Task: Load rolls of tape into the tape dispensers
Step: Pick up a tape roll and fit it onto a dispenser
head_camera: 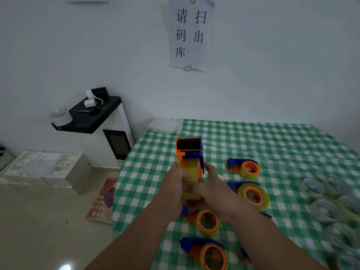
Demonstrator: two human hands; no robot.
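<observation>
I hold an orange and blue tape dispenser (188, 151) upright above the table, with a yellowish clear tape roll (190, 170) seated in it. My left hand (173, 184) grips the roll and the dispenser's left side. My right hand (212, 184) curls round the right side and the underside of the roll. Several loaded dispensers lie on the green checked cloth: one at the far right (244, 167), one beside my right wrist (251, 193), one under my arms (206, 221) and one near the front edge (206, 252).
A heap of loose tape rolls (331, 201) lies at the table's right side. The table's green checked cloth (272, 141) reaches to the wall. A white cabinet with a black top (93, 117) and a foam box (44, 170) stand on the floor at left.
</observation>
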